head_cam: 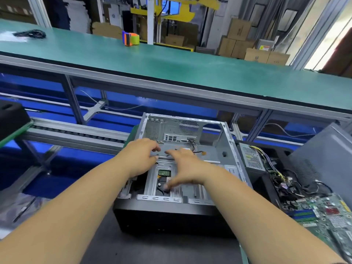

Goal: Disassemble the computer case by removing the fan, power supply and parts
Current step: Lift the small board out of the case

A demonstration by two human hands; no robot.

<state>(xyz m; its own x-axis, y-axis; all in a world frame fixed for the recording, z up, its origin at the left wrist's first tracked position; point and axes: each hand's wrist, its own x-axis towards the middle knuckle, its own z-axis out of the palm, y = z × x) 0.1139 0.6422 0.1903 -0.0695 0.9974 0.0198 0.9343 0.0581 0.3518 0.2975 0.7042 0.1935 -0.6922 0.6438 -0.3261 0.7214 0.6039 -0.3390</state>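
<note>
A workshop line: a green-topped conveyor (pixel 171 60) runs across the back, stacked cardboard boxes (pixel 238 38) beyond it, and a dark table (pixel 152 250) in front carries the work. The left hand's fingers (pixel 152 147) are curled down at a thin metal bar inside the open computer case (pixel 224 149); whether they clamp it cannot be told. The right hand (pixel 186 164) hovers just beside, fingers spread apart and blurred, holding nothing. The case lies on its side mid-table, its interior mostly bare, with a loose cable (pixel 198 151) near its rear wall. Toward the table's right edge sit a power supply (pixel 251 159) with trailing wires, a motherboard (pixel 323 216) and a grey panel (pixel 323 159). An orange tape dispenser (pixel 130 39) stands on the conveyor. No writing is legible.
</note>
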